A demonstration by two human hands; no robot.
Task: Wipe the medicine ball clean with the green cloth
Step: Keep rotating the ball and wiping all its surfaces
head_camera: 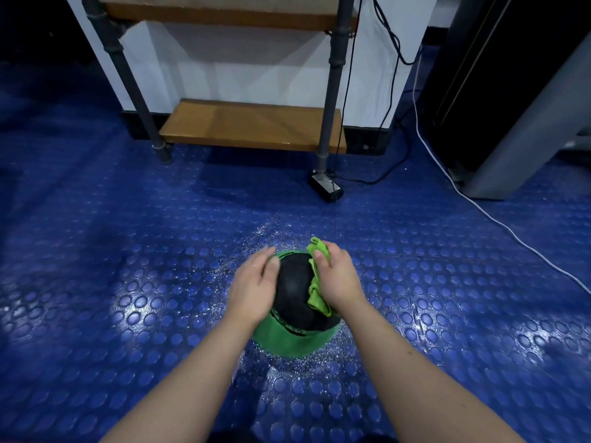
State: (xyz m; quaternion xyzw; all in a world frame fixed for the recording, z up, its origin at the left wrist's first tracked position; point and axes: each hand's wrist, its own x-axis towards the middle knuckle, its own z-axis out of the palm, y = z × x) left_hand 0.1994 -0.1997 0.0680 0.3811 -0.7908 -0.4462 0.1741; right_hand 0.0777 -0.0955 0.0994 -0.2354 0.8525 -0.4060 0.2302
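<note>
Currently, right hand (339,279) fingers clutching the green cloth (316,295) atop the medicine ball (292,287), left hand (252,286) flat, fingers together.

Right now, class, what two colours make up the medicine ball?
The medicine ball is black and green, clearest in the head view.

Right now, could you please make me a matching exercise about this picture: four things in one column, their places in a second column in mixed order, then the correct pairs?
1. green cloth
2. left hand
3. white cable
4. wooden shelf

A. on the floor, far right
B. resting on the ball, left side
C. against the wall, behind the ball
D. bunched under the right hand

Pairs: 1-D, 2-B, 3-A, 4-C.
</note>
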